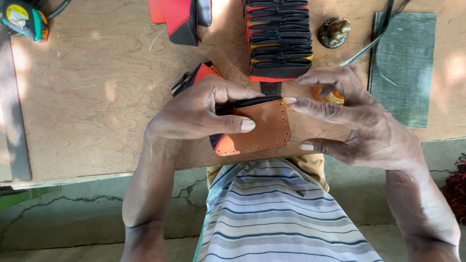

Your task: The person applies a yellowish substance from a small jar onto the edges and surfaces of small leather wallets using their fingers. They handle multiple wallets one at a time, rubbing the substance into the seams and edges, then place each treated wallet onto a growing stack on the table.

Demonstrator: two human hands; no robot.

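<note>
Top view of a plywood workbench (pixel 97 97) at the stage of aligning a leather panel. The left hand (pixel 199 114) grips a small tan leather pouch panel with rounded lower corners and a row of punched holes along its edge (pixel 264 128), thumb pressed flat across the tan face and the other fingers curled over the black zippered top edge, so that the piece is pinned near the front edge of the bench, just above the person's striped shirt (pixel 276 218). The right hand (pixel 359 121) is loosely spread and clasps nothing: its index fingertip touches the upper right corner of the panel, the other fingers held clear. Good practice at this step appears to be keeping the thumb pressure broad and steady so the layers do not slide, and nudging the corner with the fingertip only, so the punched holes stay matched. Behind lie a stack of finished black-and-red zipped pieces (pixel 279 41), a further red-and-black piece (pixel 199 75) partly under the left hand, a rounded brown lump (pixel 334 32), a grey-green rectangular mat (pixel 403 63), and a tape measure (pixel 24 19) at far left.
</note>
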